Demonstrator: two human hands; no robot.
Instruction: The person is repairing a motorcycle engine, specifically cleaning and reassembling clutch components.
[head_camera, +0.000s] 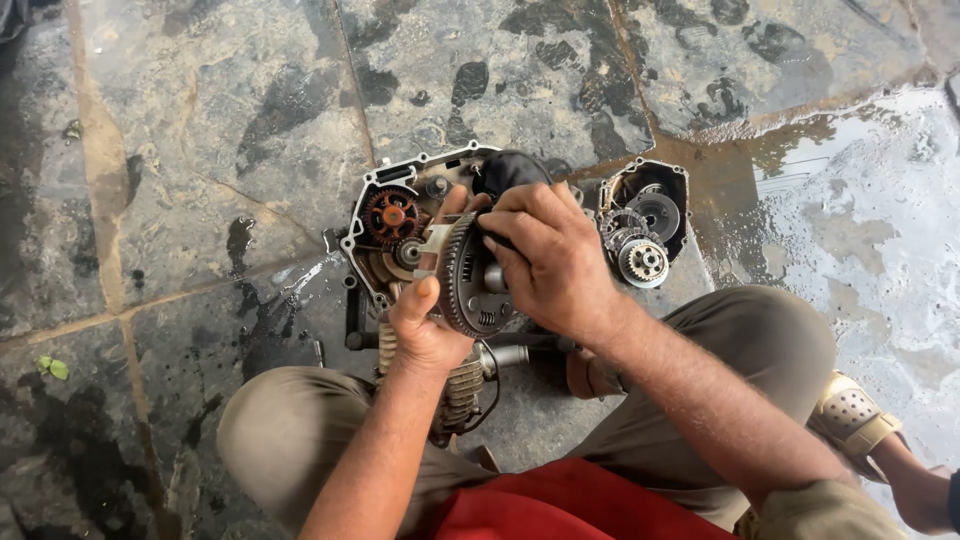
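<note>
Grey stone paving (200, 120), stained dark with oil and wet in patches, fills most of the head view, with a pale soapy puddle (880, 190) spreading at the right. On it lies an open engine case (372, 250), its rim dotted with bolt holes and an orange gear (390, 214) showing inside near the upper left. Just right of it, near but apart, rests a smaller dark cover (650, 215) holding a cluster of silver gears (642, 262). The person squats over the engine, knees in khaki trousers on either side and a beige sandal (850, 418) at the right edge. Held above the engine case, between both hands, is a round toothed clutch drum (468, 290), tilted on edge so that its springs face the camera. The left hand (425, 325) grips the drum from below, thumb up against its toothed rim. The right hand (550, 255) clasps it from the right, fingers curled over the face and pressing a black cloth (510, 172) against the upper part. Below the hands, a ribbed cylinder (455, 385) pokes out between the knees.
</note>
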